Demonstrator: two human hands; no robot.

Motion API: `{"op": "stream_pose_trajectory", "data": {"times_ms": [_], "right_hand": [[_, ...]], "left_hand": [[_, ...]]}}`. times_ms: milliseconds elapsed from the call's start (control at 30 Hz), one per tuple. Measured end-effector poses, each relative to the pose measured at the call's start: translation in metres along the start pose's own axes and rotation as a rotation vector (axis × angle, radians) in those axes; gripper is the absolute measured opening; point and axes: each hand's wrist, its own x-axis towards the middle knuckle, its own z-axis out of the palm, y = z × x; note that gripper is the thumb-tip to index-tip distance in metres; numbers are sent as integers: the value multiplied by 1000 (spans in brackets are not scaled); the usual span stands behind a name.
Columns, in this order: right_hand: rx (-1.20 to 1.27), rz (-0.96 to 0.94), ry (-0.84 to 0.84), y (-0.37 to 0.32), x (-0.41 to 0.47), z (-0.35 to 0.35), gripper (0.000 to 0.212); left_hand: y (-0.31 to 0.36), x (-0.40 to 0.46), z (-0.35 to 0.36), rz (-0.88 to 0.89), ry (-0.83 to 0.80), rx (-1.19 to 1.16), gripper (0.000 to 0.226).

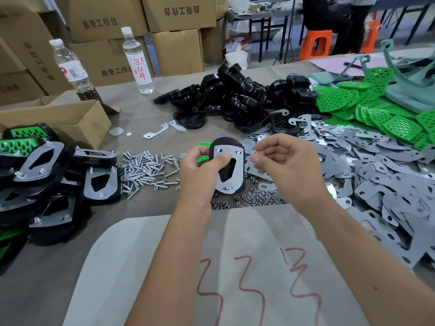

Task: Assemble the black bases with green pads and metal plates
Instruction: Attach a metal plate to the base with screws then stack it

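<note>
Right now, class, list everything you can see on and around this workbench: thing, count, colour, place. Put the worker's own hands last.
Black bases: a heap, black, table centre-back.
Green pads: a heap, green, back right.
Metal plates: a large pile, grey, right side.
Bolts: a pile, silver, left of the hands.
Nuts: a scatter, silver, under the hands.
Finished assemblies: a stack, black, green and grey, far left.
Open carton: one, brown, back left.
Water bottles: two, clear, back left.
Stacked cartons: several, brown, behind the table.
Orange stool: one, background.
Paper sheet: one, pale with red marks, nearest edge.
Left hand: holds a base with plate.
Right hand: fingers curled beside the plate; any nut pinched is too small to tell.
</note>
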Motion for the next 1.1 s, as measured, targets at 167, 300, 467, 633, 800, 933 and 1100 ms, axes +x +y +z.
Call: {"op": "stream_pose_trajectory", "data": {"times_ms": [167, 300, 467, 633, 800, 933, 1100], "right_hand": [[36, -73, -2, -3, -2, 4, 17], [-22, -141, -12, -3, -2, 6, 14], [-15, -136, -38, 1, 0, 3, 12], [25, -116, -124, 4, 5, -4, 14], [-19, -152, -68, 6, 1, -2, 13], [-9, -158, -18, 5, -1, -1, 14], [-49, -193, -25, 6, 0, 0, 14]], "left_hand": [[0, -4, 2, 30, -43, 29, 10], [0, -6, 5, 52, -83, 52, 14], [-1, -7, 6, 71, -85, 49, 14], [-1, -8, 4, 68, -77, 41, 13], [-4, -9, 7, 99, -82, 55, 12], [-6, -11, 11, 115, -89, 41, 11], [-9, -11, 16, 100, -44, -14, 10]]}}
